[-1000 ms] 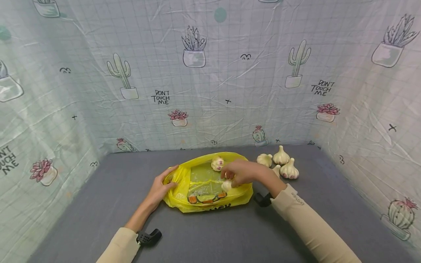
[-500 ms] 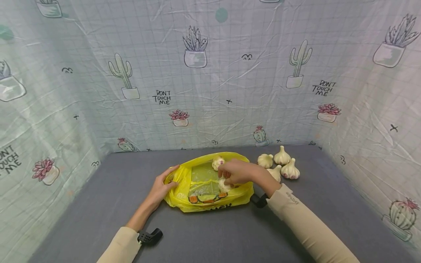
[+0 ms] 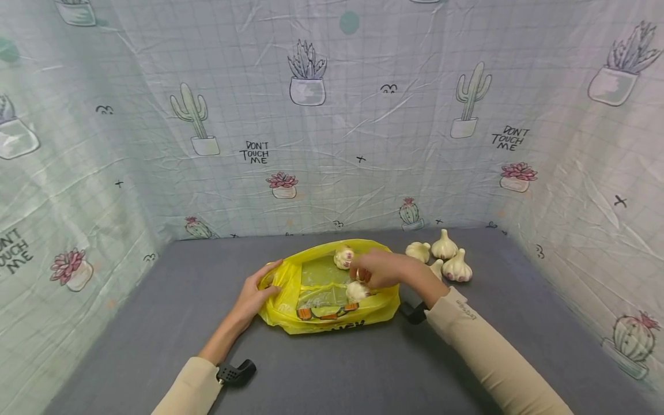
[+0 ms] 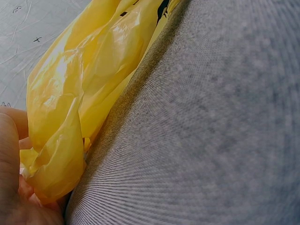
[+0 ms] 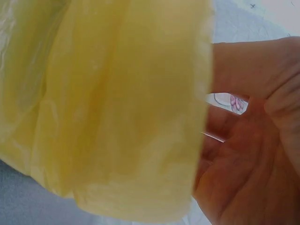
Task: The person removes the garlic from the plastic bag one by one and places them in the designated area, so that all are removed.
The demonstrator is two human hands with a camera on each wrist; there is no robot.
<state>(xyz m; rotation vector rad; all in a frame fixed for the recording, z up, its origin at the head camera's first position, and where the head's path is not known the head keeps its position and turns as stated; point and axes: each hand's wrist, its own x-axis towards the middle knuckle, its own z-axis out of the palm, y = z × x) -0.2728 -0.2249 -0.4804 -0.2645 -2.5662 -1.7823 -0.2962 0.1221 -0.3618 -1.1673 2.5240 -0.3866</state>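
A yellow plastic bag (image 3: 282,308) lies on its side on the grey table, its mouth spread wide. My left hand (image 3: 255,295) grips its left end, thumb in front; in the left wrist view the bunched yellow film (image 4: 56,164) sits in the palm. Inside the mouth are two garlic bulbs, one bulb (image 3: 343,257) at the back and another bulb (image 3: 357,292) at the front. Just above the front bulb is my right hand (image 3: 381,268), blurred, its fingers loosely bent and apart from it. In the right wrist view the bag's wall hides the fingertips of the right hand (image 5: 253,136).
Several more garlic bulbs (image 3: 456,267) stand in a group on the table (image 3: 332,374), right of the bag and behind the right forearm, which partly hides one. A cactus-print curtain (image 3: 332,190) closes off the back and both sides.
The right hand has lowered the front garlic bulb into the bag, let it go and drawn slightly up and away. The left hand keeps its grip on the bag.
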